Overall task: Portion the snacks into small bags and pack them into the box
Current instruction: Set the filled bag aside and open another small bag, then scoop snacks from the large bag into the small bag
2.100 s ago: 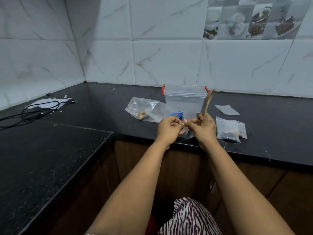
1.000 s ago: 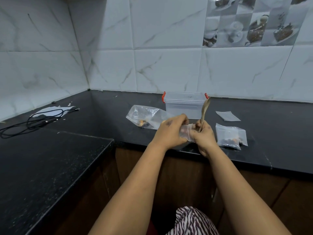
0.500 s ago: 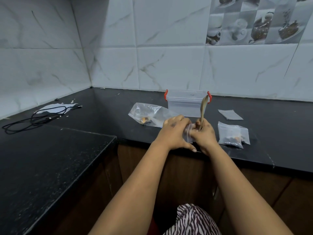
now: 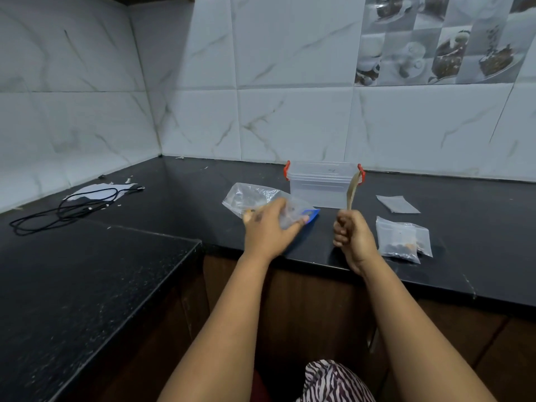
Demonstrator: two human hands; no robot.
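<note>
On the far left of the black desk [image 4: 87, 285] a black cable [image 4: 66, 208] lies in loose loops, partly over a white sheet of paper [image 4: 95, 190]. Moving right, at about eleven o'clock from the person, a large clear snack bag [image 4: 246, 197] lies flat on the desk with a few brown pieces inside and a blue strip at its mouth. The left hand [image 4: 268, 227] is over the near end of this bag, fingers spread and curled down onto the plastic; the grip looks half closed around a clear bag, but I cannot tell if it is the large bag or a small one, because the image is blurred there.

At twelve o'clock, near the tiled wall, stands the clear plastic box [image 4: 322, 184] with red latches, its lid on. Just in front of it the right hand [image 4: 352, 236] is a closed fist around the handle of a wooden spoon [image 4: 352, 191], which points up and overlaps the right side of the box.

At one o'clock, just beside the right hand, filled small bags [image 4: 401, 237] lie on the desk, with dark and orange snacks inside. Behind them, a little apart, lies one flat empty bag [image 4: 397, 203].
</note>
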